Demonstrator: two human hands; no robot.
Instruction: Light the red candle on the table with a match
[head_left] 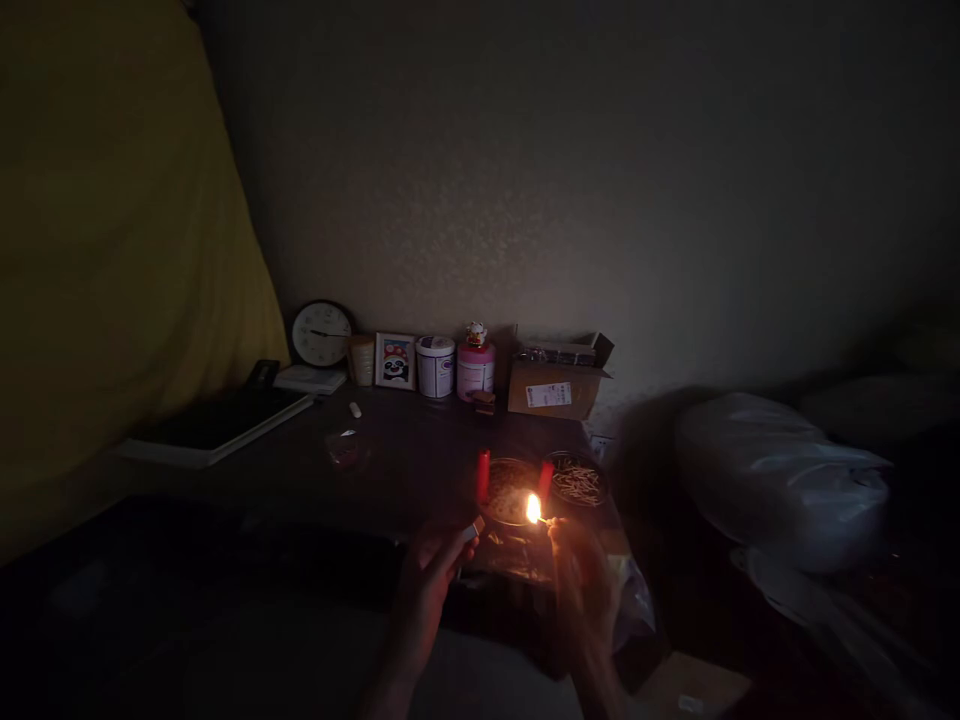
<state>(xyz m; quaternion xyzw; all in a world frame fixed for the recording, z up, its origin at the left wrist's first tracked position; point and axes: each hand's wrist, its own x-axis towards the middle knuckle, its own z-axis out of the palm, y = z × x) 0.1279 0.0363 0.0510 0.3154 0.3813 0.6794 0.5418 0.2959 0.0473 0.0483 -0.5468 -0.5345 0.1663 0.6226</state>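
Observation:
In a dim room, my right hand (571,575) pinches a burning match (541,519), its bright flame pointing up and to the left. My left hand (435,570) is closed on a small matchbox (473,530), apart from the flame. Just beyond my hands a round dish (506,492) sits on the dark table (405,455). One red candle (483,475) stands upright at its left side, and another red candle (546,477) leans slightly at its right, close behind the flame. A round container of matchsticks (577,481) is at the right.
Along the wall stand a clock (322,334), a picture frame (395,361), a white tin (436,367), a pink tin (475,372) and a cardboard box (555,388). A flat board (217,430) lies left. A pale plastic bag (772,480) bulges at the right.

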